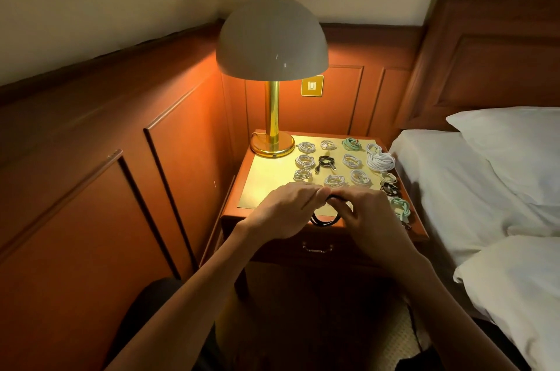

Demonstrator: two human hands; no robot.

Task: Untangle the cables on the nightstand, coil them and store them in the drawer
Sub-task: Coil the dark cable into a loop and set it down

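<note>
Cables (351,162) wound into small coils lie in tidy rows on the desk (269,185), filling its top from 12 o'clock round to 3 o'clock. Most are white, with one black coil (326,162) among them and a mint coil (400,207) at the 4 o'clock edge. Set apart like this, none can knot with its neighbour again.

At 6 o'clock, over the desk's front edge, both hands meet on one black cable (325,217). The left hand (285,213) and the right hand (372,219) each pinch the top of its loops with curled fingertips, and the loops hang down between the palms. This looks like the coiling step, with the grip keeping the turns together.

Below the hands, the drawer (316,249) appears closed, so storing seems not yet begun. A lit lamp (272,37) stands at 11 o'clock. A bed (454,173) lies at 3 o'clock.
</note>
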